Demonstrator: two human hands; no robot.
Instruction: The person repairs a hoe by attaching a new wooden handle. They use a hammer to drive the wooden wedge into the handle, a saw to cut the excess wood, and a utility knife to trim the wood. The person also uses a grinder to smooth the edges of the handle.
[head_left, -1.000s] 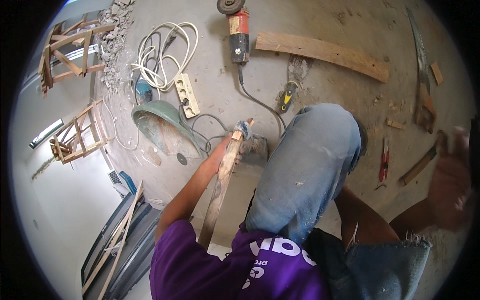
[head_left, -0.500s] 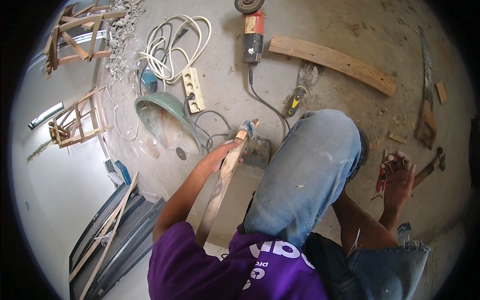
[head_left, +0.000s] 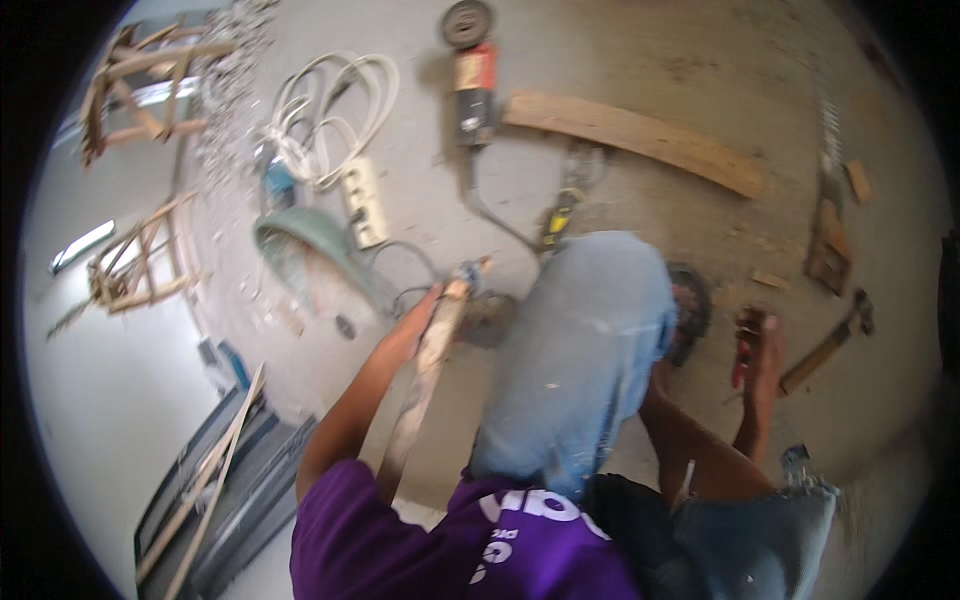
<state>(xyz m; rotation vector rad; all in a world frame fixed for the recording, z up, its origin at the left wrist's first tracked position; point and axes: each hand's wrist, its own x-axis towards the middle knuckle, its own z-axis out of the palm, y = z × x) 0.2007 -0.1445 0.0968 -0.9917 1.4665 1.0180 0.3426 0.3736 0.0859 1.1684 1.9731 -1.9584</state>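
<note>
My left hand (head_left: 418, 325) is closed around a long wooden batten (head_left: 425, 380), which slants from my side towards the floor ahead. A blue-grey piece (head_left: 468, 272) sits at its far end, too blurred to name. On the right, my right hand (head_left: 764, 342) reaches past my leg to the floor, fingers curled at red-handled pliers (head_left: 739, 366); their jaws cannot be made out. Beside that hand lies a hammer (head_left: 820, 360) with a wooden handle. A dark, flat block-like thing (head_left: 487, 320) shows just behind the batten.
An angle grinder (head_left: 473, 95) lies ahead, with a board (head_left: 635, 140), a yellow-and-black scraper (head_left: 562, 218) and a handsaw (head_left: 830, 240) to its right. Leftward are a power strip (head_left: 364, 203), coiled white cable (head_left: 335, 120), a greenish basin (head_left: 310, 245) and dark panels (head_left: 225, 500).
My right hand has moved left onto the pliers, its fingers now curled in. My left hand keeps its hold on the batten. The whole view has shifted and blurred.
</note>
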